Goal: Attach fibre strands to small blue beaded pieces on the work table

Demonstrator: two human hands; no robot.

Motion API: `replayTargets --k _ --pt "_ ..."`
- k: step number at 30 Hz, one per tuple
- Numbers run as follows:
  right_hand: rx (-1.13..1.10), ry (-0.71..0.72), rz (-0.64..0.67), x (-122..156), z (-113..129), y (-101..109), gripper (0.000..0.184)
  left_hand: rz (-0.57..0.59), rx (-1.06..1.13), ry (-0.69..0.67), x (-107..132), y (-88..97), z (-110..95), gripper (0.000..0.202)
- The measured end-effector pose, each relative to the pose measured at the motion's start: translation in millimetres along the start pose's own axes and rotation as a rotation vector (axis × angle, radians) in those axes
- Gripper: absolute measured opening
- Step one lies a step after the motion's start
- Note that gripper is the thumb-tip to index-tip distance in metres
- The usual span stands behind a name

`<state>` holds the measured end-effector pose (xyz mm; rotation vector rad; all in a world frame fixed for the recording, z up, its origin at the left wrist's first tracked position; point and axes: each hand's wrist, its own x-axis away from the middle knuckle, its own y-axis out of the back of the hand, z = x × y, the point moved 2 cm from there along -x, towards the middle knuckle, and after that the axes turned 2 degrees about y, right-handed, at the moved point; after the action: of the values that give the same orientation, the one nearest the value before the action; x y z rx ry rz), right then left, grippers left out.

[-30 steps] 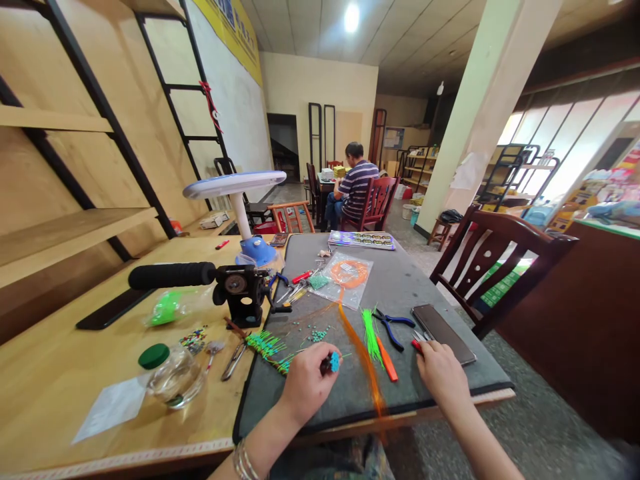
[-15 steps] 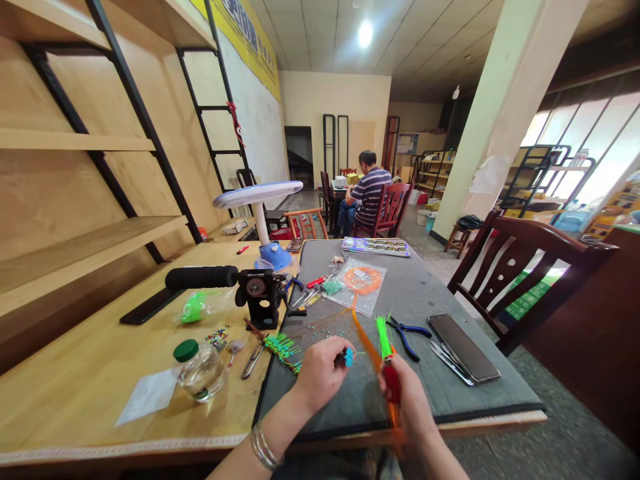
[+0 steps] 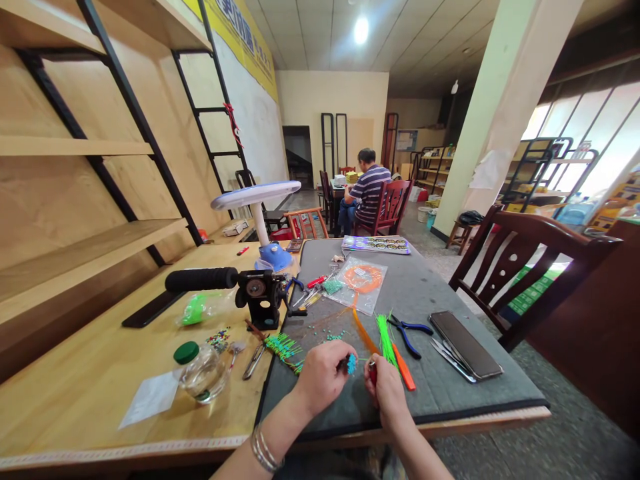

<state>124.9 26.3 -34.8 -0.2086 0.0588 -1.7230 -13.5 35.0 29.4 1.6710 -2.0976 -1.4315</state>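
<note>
My left hand [image 3: 323,377] is closed on a small blue beaded piece [image 3: 351,363] held just above the grey mat [image 3: 435,400]. My right hand [image 3: 386,392] is closed on a small red-handled tool [image 3: 373,371], its tip close to the blue piece. An orange strand bundle [image 3: 364,339] and bright green strands [image 3: 385,337] lie just beyond my hands. An orange stick [image 3: 403,375] lies to the right of my right hand. Loose teal beads [image 3: 334,336] are scattered on the mat.
Blue-handled pliers [image 3: 409,331], tweezers [image 3: 453,360] and a phone [image 3: 465,345] lie at the right. A clamp vise with black handle [image 3: 225,283], glass jar [image 3: 199,372], lamp [image 3: 260,200] and bagged orange cord [image 3: 361,280] stand left and behind. A wooden chair [image 3: 530,267] is right; a person sits far back.
My right hand went from the mat's right side beside the phone to the middle, carrying the red-handled tool up to the blue piece. The left hand stayed put.
</note>
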Motion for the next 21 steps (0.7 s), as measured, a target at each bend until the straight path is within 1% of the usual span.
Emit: replayTargets --k 12,21 --pt "0.012 -0.027 0.017 0.0 1.1 0.0 0.039 0.000 -0.020 -0.008 1.2 -1.4 0.6 0.027" --pt "0.031 -0.024 0.021 0.1 1.5 -0.7 0.042 0.005 -0.040 -0.020 1.5 -2.0 1.3 0.030"
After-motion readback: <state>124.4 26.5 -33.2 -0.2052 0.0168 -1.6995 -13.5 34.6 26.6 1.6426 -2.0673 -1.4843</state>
